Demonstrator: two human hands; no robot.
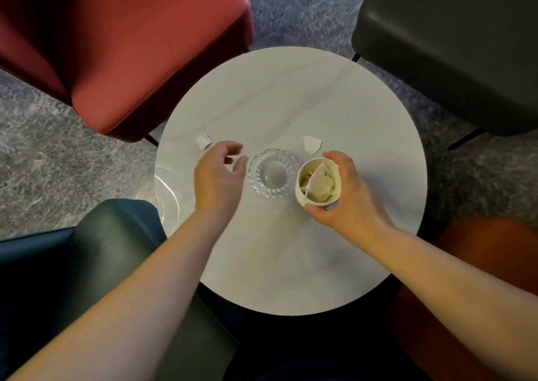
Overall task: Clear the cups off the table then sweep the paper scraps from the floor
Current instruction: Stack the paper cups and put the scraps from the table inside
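So I'm looking down on grey marbled carpet [43,153] with a round white table [291,264] right under both hands, faint grey veining across the top. Chairs crowd it all round: a red chair [122,54] beyond my left hand, a black chair [454,46] beyond my right, a dark teal chair [110,264] under my left forearm and an orange one [480,264] under my right forearm, that one pretty blurred.

Right hand [346,194] is wrapped round a cream paper cup [317,182], thumb on the near side, fingers over the far rim; the cup sits on the table stuffed with crumpled paper. Left hand [218,177] hovers loose and empty, fingers relaxed, just beside a clear ribbed glass dish [273,174] that sits between the two hands.

A clear glass plate [168,188] sits at the table edge, outside my left hand. One torn paper scrap [312,145] lies just past the cup, another scrap [203,142] just past my left fingertips.
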